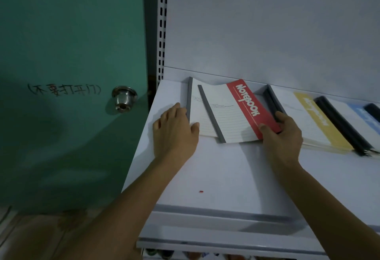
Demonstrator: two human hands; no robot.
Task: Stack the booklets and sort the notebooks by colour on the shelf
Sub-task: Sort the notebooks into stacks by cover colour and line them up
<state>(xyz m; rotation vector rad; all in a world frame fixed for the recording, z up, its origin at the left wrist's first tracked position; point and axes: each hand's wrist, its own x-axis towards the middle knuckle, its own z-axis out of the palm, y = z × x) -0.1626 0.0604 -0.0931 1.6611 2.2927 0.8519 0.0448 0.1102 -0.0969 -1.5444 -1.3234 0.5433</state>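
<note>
1. At 9 o'clock a green door (72,54) bears handwritten Chinese characters in brackets, beside a steel knob (124,99).
2. The left hand (174,130) lies flat on the white shelf (216,173), fingers straight against a grey-spined booklet (197,113).
3. At 12 o'clock lies the red notebook (246,103), printed "NOTEBOOK". The right hand (281,134) grips its near corner, fingers curled and thumb on top.
4. At 3 o'clock lie a yellow notebook (320,119) and a blue notebook (362,115).
</note>
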